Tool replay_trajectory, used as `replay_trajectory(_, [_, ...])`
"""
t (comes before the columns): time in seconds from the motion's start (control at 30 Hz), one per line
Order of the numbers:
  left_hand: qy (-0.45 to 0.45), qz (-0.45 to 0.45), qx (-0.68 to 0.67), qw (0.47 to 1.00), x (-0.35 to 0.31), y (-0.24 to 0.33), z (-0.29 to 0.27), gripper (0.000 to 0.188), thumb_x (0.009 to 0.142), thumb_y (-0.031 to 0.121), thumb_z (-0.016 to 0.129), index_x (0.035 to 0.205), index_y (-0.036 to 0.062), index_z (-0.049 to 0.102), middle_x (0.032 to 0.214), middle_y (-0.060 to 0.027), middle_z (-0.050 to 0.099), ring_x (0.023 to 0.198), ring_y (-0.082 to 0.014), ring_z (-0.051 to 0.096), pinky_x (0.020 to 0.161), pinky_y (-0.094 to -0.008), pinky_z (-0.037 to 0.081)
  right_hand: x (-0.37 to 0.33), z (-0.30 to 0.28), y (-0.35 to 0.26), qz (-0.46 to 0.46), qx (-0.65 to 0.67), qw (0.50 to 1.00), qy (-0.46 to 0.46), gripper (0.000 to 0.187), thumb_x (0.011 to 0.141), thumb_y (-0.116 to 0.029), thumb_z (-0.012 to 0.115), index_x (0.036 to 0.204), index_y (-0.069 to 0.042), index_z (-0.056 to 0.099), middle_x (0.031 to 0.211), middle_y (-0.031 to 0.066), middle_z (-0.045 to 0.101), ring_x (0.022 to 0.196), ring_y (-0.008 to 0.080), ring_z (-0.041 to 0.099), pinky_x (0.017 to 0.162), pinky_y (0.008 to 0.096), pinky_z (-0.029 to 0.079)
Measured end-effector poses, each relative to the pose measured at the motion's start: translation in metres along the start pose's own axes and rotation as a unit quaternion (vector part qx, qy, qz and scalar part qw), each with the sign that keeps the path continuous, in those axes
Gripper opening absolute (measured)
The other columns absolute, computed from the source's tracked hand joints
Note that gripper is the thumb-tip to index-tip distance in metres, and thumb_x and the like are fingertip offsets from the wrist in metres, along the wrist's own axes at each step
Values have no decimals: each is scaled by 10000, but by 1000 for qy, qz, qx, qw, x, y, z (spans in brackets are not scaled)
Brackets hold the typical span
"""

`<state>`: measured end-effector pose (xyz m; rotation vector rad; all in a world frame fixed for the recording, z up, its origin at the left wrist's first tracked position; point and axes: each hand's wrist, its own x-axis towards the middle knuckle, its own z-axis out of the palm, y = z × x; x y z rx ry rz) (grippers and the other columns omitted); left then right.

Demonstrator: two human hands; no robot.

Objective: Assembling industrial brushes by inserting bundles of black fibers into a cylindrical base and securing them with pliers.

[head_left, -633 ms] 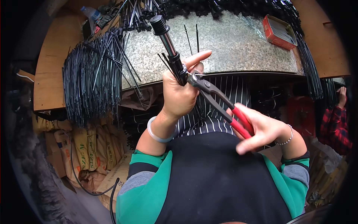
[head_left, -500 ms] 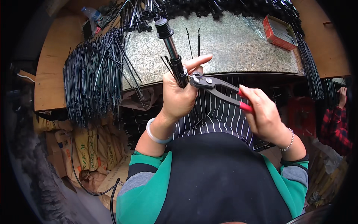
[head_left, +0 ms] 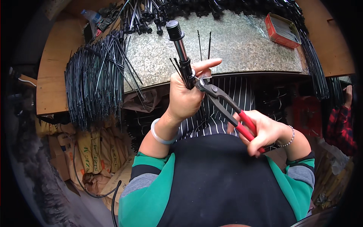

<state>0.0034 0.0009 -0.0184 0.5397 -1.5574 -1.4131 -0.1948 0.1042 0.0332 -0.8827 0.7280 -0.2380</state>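
My left hand (head_left: 183,99) is closed around what looks like an umbrella frame (head_left: 182,51). Its metal shaft with a ridged black end points up and slightly left, and several thin black ribs (head_left: 210,45) stick out past my fingers. The index finger is stretched to the right. Pincers (head_left: 224,99) with red handles are gripped in my right hand (head_left: 267,130), whose fingers are partly blurred. The jaws sit beside the black collar of the frame, by my left thumb, and a short bit of thin wire (head_left: 208,77) shows there.
A speckled worktop (head_left: 242,49) lies ahead. Bundled black ribs (head_left: 92,83) hang over its left edge, others (head_left: 315,68) at the right. Metal shafts (head_left: 145,17) lie at the back, near a red box of thin pieces (head_left: 281,30). Another person's checked sleeve (head_left: 340,128) shows far right.
The pincers have swung so their handles point lower and nearer me, and the right hand's grip has turned with them. The left hand and frame have shifted slightly right.
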Motion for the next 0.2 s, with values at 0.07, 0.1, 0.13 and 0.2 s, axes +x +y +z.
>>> replay_trajectory(0.07, [0,-28,-12,1000,0,4,3,311,848,52,528,1136,-62,558,638,60,413,487,1,358,421,-156,284,8,6,10,-87,-228,949,201,472,775,-73,648,1178,5,416,773,28,540,667,117,524,612,278,437])
replay_trajectory(0.1, [2,-55,-24,998,0,7,4,316,852,74,543,1138,-61,558,639,60,415,506,2,363,438,-156,288,10,4,17,-129,-288,914,255,587,773,-106,666,1257,-4,349,799,37,532,686,132,514,644,291,435])
replay_trajectory(0.13, [6,-83,-35,996,0,9,4,323,857,96,558,1140,-60,558,641,60,417,524,3,369,454,-156,293,12,2,24,-170,-346,871,305,704,771,-138,685,1336,-14,283,825,47,523,705,147,504,675,303,432])
replay_trajectory(0.2, [23,-150,-49,987,0,10,2,359,867,177,590,1154,-37,556,624,49,464,515,13,407,448,-158,322,12,-11,33,-237,-504,777,294,858,786,-266,685,1419,-61,143,970,111,481,785,243,491,734,312,429])
